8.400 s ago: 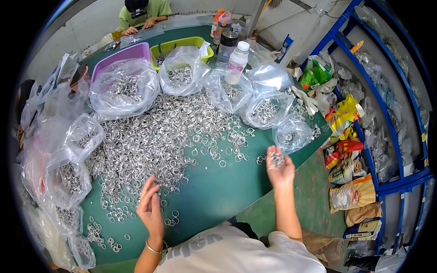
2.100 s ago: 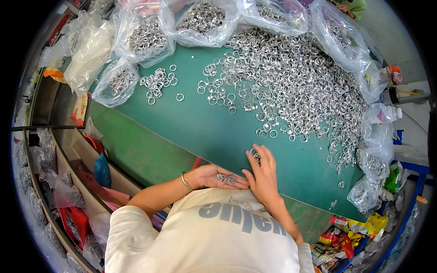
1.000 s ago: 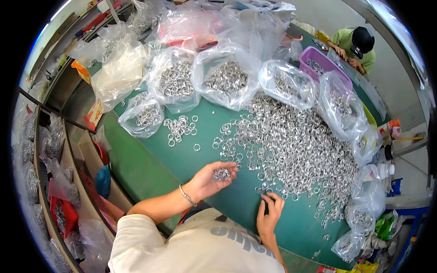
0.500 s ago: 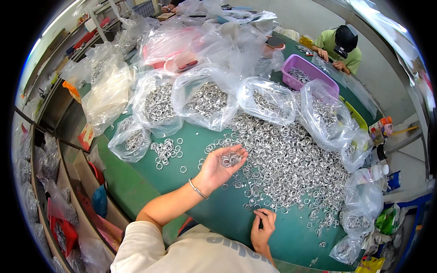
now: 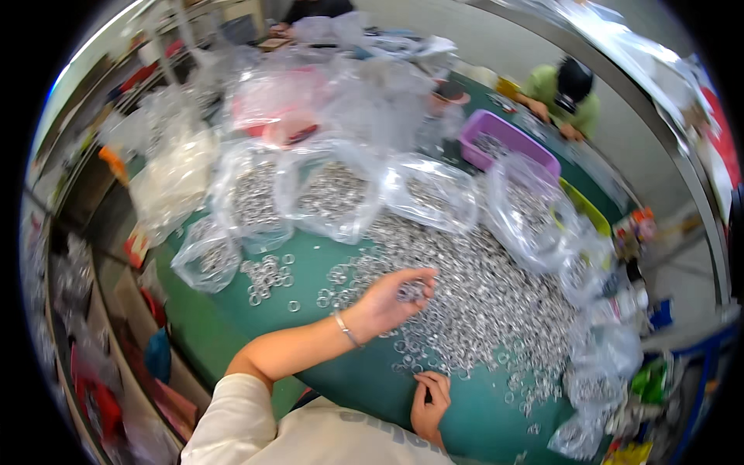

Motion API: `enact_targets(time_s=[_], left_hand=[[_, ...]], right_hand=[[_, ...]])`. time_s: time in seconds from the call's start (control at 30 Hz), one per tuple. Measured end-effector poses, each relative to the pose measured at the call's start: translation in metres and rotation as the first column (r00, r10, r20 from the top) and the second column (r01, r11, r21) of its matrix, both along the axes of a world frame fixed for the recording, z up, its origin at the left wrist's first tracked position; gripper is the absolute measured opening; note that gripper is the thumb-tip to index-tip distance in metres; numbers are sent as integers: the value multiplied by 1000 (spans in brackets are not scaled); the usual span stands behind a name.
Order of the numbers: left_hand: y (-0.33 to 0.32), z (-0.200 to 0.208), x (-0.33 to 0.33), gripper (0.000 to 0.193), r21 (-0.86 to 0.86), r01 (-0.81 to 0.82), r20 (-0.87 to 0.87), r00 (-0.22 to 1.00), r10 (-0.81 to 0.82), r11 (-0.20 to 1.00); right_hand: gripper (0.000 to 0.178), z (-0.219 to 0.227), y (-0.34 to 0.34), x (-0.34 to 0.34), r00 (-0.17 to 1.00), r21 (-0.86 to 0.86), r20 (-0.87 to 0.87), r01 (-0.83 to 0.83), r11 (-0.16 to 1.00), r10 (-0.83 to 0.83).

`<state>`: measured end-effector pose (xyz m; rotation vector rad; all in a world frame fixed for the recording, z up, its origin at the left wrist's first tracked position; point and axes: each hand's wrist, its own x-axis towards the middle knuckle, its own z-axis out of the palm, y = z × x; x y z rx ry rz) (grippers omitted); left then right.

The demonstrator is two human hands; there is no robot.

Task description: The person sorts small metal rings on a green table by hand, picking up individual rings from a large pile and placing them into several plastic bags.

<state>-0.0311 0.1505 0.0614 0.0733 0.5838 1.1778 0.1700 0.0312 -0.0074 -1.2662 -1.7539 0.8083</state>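
Observation:
My left hand [image 5: 391, 297] is stretched out palm up over the green table [image 5: 364, 380], cupping a small clump of silver metal rings [image 5: 409, 291]. It hovers at the near edge of a large loose heap of rings [image 5: 480, 302] spread across the table. My right hand [image 5: 430, 399] rests close to my body on the table's near side, fingers curled and pinching at something small that I cannot make out. A thin bracelet [image 5: 346, 329] sits on my left wrist.
Several clear plastic bags of rings [image 5: 329, 190] line the far and right sides. A small bag [image 5: 205, 260] and a loose cluster of rings [image 5: 267, 275] lie at left. A purple bin [image 5: 504, 147] and another person [image 5: 562, 97] are at the far end. Shelves stand at left.
My left hand has carried its clump of rings forward and right, out over the heap. My right hand stayed low near my body. My head has turned, shifting the view.

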Motion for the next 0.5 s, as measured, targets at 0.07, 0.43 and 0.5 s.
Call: enact_targets(time_s=[0.07,0.43,0.5], left_hand=[[0,-9,-3,21,22,27,79,996,-29,999],[-35,-30,-43,26,-175,-271,-127,960,251,947],[-34,-23,-39,27,-211,-265,-101,963,248,941]], right_hand=[[15,-1,-1,3,999,1,40,-19,1000,19],[17,-4,-6,0,1000,-2,-15,-4,1000,4],[17,-3,-2,0,999,25,-41,13,1000,-12]])
